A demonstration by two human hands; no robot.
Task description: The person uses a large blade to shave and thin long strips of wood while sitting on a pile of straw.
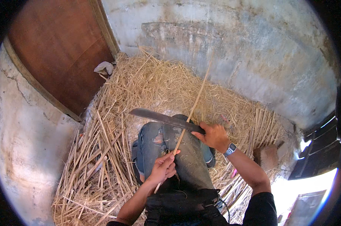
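Note:
My left hand is closed round the lower part of a long, thin bamboo strip, which slants up and away to the right across my lap. In my right hand is a machete, gripped by its handle. Its dark, broad blade points left and crosses the strip just above my knees. Blade and strip appear to touch where they cross. A worn grey cloth covers my lap under both hands. The far end of the strip looks faint against the wall.
Pale shavings cover the floor ahead. Split strips lie piled at the left and in a bundle at the right, near a brick-like block. A stained wall and a brown door bound the space; a whitish rag lies beside the door.

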